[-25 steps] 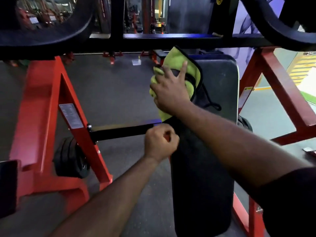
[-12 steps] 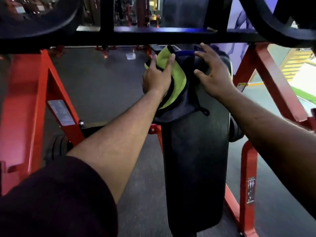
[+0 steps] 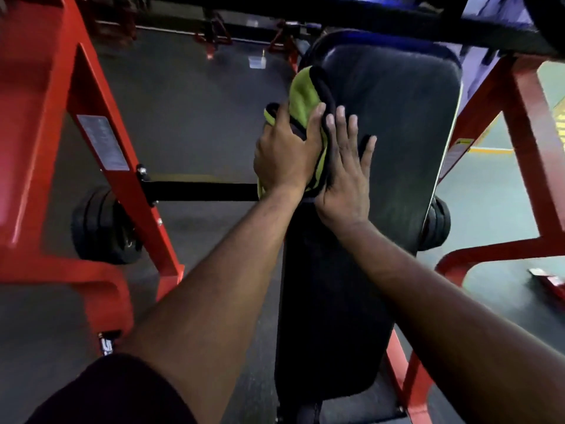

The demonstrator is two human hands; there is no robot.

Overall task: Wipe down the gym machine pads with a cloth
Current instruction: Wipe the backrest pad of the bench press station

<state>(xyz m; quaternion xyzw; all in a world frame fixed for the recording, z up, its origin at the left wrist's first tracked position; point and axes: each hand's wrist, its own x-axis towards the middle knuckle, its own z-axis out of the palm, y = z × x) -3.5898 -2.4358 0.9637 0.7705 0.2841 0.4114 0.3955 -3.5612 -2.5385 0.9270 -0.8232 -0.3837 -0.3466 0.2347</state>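
One green-and-black cloth (image 3: 305,96), bunched against the left edge of one long black pad (image 3: 394,123). Gripped by the left hand (image 3: 282,154), fingers curled round it. Right hand (image 3: 345,175) just beside, flat on the pad, fingers spread wide. Two red frame uprights (image 3: 101,123), one each side. Two labels: grey plate (image 3: 102,142) left, sticker (image 3: 458,149) right; writing unreadable.

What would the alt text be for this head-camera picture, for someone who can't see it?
Two bare hands meet on a long black padded gym bench: the left hand grips a green-and-black cloth at the pad's left edge, the right hand lies flat beside it. A red steel frame surrounds them.
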